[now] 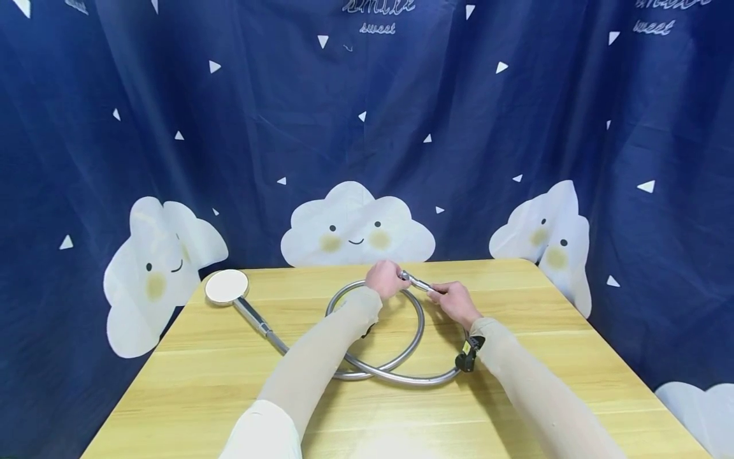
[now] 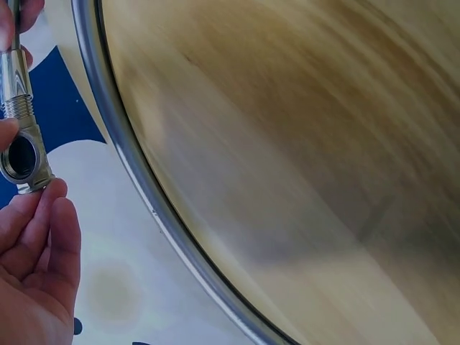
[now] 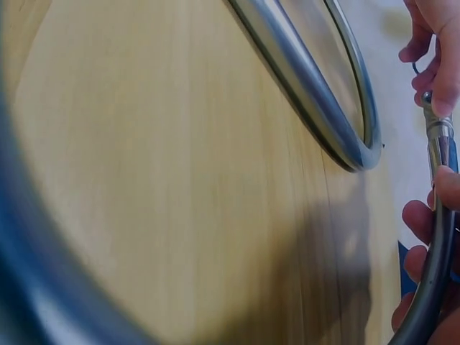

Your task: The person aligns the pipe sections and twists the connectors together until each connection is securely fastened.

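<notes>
Over the far middle of the table, my left hand pinches a small silver metal fitting with a round opening and a threaded neck. That neck meets the chrome end nut of a grey shower hose. Just beside it, my right hand holds the hose end, fingers curled round the hose right below the nut, as the right wrist view shows. From there the hose loops across the table to a round shower head, which lies face up at the far left with its handle toward the middle.
The wooden table has its far edge close to a dark blue curtain with white clouds and triangles. Hose coils lie under and between both forearms. A small black device is strapped at the right wrist.
</notes>
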Motion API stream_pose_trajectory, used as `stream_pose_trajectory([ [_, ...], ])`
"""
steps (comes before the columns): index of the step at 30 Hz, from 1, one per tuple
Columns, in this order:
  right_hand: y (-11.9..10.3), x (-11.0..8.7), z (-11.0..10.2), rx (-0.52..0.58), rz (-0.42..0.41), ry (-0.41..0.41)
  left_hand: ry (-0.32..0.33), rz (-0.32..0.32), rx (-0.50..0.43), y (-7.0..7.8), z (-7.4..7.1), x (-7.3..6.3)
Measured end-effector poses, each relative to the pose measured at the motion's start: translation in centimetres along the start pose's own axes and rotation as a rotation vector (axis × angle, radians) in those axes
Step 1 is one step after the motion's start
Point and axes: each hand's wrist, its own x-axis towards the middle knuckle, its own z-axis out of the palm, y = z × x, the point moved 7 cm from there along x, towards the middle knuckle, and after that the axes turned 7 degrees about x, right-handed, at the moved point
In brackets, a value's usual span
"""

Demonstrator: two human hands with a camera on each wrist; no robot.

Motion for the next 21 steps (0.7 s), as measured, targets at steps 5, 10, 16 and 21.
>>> stream_pose_trajectory([
  [5,-0.22,-0.01,-0.09,0.015,0.006,0.021,0.020,0.005,-0.009,0.16,0.03,-0.01],
  [10,-0.58,-0.01,-0.11,0.005,-0.010,0.040,0.028,-0.004,-0.065,0.07,0.16,-0.02],
  [16,-0.68,0.08,-0.04,0.016,-0.012,0.060,0.028,-0.041,-0.253,-0.03,0.48,-0.25],
  [21,-0.84,0.00,-0.06,0.042,-0.017,0.065,0.028,-0.042,-0.414,0.65,0.36,-0.61],
])
